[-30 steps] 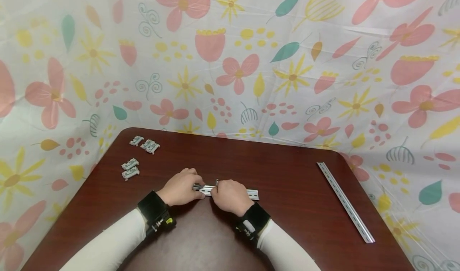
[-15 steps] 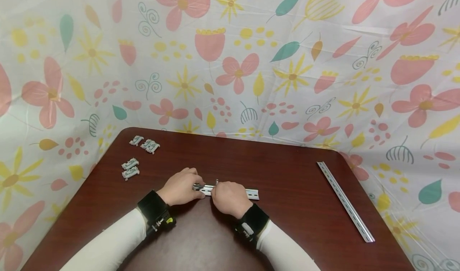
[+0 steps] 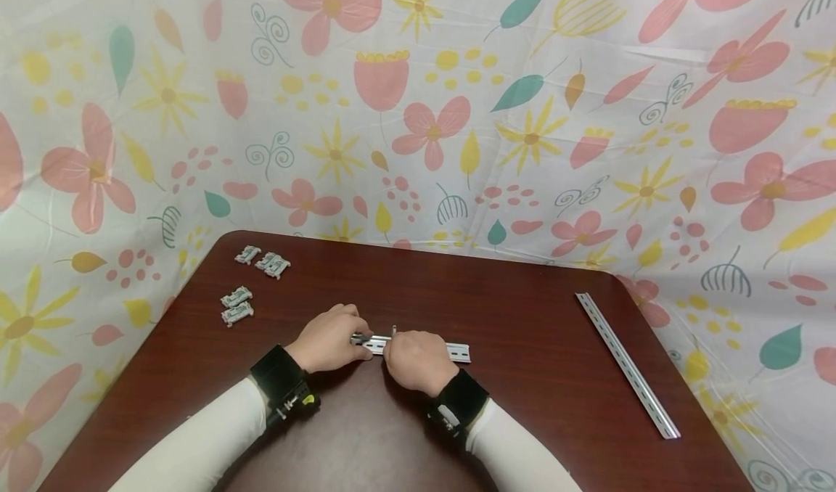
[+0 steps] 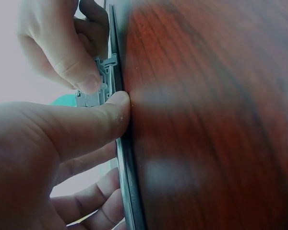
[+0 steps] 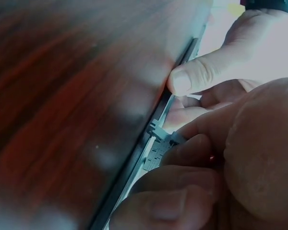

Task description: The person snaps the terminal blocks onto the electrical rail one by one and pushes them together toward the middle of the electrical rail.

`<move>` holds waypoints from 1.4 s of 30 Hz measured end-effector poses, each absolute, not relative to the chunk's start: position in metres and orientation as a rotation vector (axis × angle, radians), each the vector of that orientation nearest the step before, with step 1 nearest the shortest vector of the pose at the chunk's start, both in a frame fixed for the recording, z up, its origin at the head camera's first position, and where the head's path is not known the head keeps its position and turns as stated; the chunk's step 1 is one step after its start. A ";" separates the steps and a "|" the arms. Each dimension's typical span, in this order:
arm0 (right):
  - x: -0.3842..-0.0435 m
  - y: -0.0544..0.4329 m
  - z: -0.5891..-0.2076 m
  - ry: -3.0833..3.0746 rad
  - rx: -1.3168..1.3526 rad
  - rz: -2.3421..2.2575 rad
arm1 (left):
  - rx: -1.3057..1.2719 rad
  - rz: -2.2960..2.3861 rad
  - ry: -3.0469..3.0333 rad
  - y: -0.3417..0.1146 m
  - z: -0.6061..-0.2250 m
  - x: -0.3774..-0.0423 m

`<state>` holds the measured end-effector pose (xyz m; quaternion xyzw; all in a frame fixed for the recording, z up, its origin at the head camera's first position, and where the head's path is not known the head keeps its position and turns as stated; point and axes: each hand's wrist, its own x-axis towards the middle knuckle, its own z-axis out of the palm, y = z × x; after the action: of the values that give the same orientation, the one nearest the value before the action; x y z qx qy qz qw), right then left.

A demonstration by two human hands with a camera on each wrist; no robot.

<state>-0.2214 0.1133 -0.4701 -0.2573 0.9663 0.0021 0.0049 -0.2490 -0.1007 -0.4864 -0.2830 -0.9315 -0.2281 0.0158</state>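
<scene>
Right hand (image 3: 420, 361): fingers curled; I am pinching one grey block (image 5: 157, 132), which is sitting left of the middle of the short slotted rail (image 3: 459, 352), its hooked end lying at the near edge. Whether it is fully seated, I cannot tell.

Left hand (image 3: 331, 342): I am gripping that rail left of the block, thumb on the near edge, fingers behind.

Handling, in my judgement: I should be bracing the rail firmly, keeping the block square across it, pressing evenly, and keeping my left thumb clear of the hook.

Farther out: loose grey blocks (image 3: 273, 265) are lying at far left; a longer rail (image 3: 627, 365) is lying aslant at right.

Change: my right hand is sitting slightly nearer than a second ago; my left hand and the gripped rail are keeping their places.
</scene>
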 end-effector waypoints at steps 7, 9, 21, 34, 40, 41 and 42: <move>-0.220 0.113 -0.471 3.045 -0.819 0.008 | -0.880 -0.703 -2.903 -0.101 -0.485 -0.249; -0.221 0.112 -0.471 3.042 -0.808 0.003 | -0.879 -0.700 -2.902 -0.101 -0.485 -0.249; -0.220 0.113 -0.470 3.041 -0.832 -0.035 | -0.869 -0.708 -2.907 -0.100 -0.486 -0.249; -0.222 0.114 -0.471 3.027 -0.829 -0.065 | -0.872 -0.708 -2.904 -0.100 -0.484 -0.249; -0.222 0.113 -0.471 3.025 -0.823 -0.073 | -0.865 -0.715 -2.907 -0.100 -0.484 -0.248; -0.222 0.113 -0.471 3.021 -0.821 -0.075 | -0.864 -0.717 -2.910 -0.100 -0.484 -0.248; -0.222 0.113 -0.471 3.021 -0.819 -0.079 | -0.864 -0.717 -2.911 -0.100 -0.484 -0.247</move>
<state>-0.2217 0.1134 -0.4708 -0.2616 0.9648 -0.0252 0.0054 -0.2474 -0.1000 -0.4839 -0.2768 -0.9330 -0.2297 0.0108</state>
